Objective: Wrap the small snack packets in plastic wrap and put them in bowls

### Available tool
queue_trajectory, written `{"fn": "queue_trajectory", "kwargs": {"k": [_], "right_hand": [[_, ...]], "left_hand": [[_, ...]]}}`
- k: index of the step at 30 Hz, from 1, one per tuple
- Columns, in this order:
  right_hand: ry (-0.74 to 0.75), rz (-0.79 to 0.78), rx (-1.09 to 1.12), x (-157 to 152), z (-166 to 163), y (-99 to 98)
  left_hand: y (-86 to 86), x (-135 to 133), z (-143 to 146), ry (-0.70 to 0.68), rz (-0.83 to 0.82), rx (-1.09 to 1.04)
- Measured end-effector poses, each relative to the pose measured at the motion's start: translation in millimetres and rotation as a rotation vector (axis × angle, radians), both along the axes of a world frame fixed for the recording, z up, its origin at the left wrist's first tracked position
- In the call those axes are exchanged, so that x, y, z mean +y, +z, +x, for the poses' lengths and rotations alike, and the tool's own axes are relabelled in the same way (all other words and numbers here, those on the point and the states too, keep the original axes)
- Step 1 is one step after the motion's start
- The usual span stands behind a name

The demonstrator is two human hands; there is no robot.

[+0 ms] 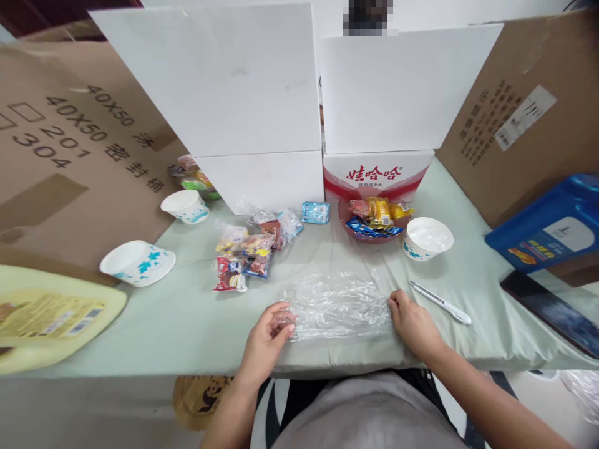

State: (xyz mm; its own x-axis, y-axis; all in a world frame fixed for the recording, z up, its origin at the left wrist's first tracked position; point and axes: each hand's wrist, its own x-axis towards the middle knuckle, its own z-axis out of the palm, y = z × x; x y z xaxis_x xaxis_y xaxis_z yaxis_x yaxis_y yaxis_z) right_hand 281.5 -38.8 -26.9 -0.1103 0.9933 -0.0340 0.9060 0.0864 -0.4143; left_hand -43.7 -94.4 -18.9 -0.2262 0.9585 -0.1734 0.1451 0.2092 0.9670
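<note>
Looks down on a counter draped in pale green cloth, with two bare hands at its near edge. Between the hands, flat on the cloth: a crumpled clear plastic sheet.

Left hand: fingers curled, thumb and fingertips pinched shut on the sheet's left edge. Right hand: knuckles up, fingers bent down onto the sheet's right edge, fingertips hidden, so cannot tell whether gripping or only pressing.

Just right of the right hand, apart from it: a white pen lying at a slant. Beyond that hand: a white paper bowl with blue print, touching a red bowl full of wrapped snacks. Far right of it: a dark flat screen and a blue jug on its side.

Beyond the left hand, well apart: a loose heap of wrapped snacks in clear and coloured packets, with a small blue packet farther back. Left of that hand and farther away: two more white paper bowls with blue print, one near, one farther. Far left of it, at the counter's edge: a pale yellow jug lying down.

Behind everything: white boxes and brown cardboard cartons standing as a wall.
</note>
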Motion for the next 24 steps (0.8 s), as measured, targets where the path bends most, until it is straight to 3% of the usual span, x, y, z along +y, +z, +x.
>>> {"fn": "queue_trajectory", "kwargs": {"k": [4, 9, 14, 19, 24], "right_hand": [[-0.036, 0.213, 0.17, -7, 17, 8.1], [0.004, 0.422, 0.335, -4, 18, 20.8], [0.181, 0.325, 0.225, 7, 10, 7.2], [0.171, 0.275, 0.169, 13, 5, -5.9], [0.152, 0.315, 0.269, 14, 2, -1.5]], "left_hand": [[10.1, 4, 0, -0.127, 0.052, -0.029], [8.1, 11, -3, -0.069, 0.12, 0.016], [-8.2, 14, 0, -0.015, 0.07, 0.311], [-13.2, 14, 0, -0.042, 0.075, 0.49], [-11.5, 17, 1, -0.04, 0.124, 0.559]]}}
